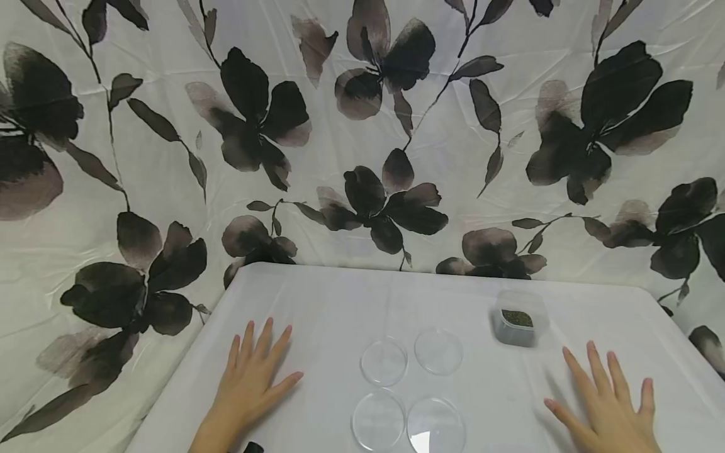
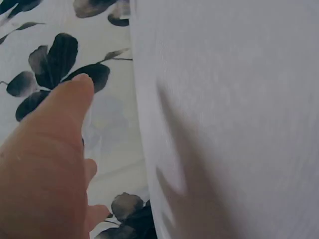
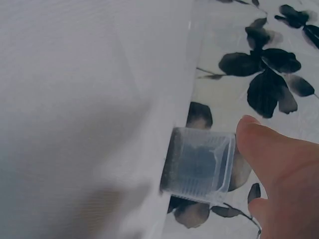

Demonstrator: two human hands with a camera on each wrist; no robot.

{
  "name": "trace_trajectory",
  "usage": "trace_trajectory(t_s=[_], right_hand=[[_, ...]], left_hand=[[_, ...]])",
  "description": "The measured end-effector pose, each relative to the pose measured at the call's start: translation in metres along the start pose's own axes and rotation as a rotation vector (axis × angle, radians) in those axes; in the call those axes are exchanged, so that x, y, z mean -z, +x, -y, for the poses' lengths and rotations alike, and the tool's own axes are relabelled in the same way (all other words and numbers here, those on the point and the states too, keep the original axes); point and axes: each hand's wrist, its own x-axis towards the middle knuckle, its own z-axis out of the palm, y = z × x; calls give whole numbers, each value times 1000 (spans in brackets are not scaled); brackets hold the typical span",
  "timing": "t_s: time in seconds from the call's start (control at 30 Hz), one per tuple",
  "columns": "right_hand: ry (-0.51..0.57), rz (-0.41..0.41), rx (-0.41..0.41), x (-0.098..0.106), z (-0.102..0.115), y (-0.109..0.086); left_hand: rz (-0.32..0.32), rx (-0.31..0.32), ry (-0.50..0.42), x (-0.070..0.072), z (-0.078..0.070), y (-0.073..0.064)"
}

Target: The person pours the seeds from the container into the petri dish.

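My left hand is over the left side of the white table, its fingers straight and spread, with nothing held. On the right side my right hand is likewise spread and holds nothing. Several clear round dishes lie between them in two rows: one at back left, one at back right, one at front left and one at front right. Beyond the right hand's fingertips stands a small clear plastic tub with dark green grains in it. The right wrist view shows the tub from its side.
The table has a white cover, and its far edge meets a hanging cloth printed with dark flowers. A small black object shows beside the left wrist at the bottom of the head view.
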Motion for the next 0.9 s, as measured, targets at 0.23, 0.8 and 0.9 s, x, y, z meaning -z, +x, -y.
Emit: trace_trajectory(t_s=[0.23, 0.8, 0.9], right_hand=[[15, -12, 44, 8, -4, 5], [271, -21, 135, 24, -19, 48], [350, 11, 129, 25, -16, 59]], left_hand=[[66, 1, -43, 3, 1, 2], [121, -89, -244, 3, -5, 41], [150, -87, -333, 2, -11, 44]])
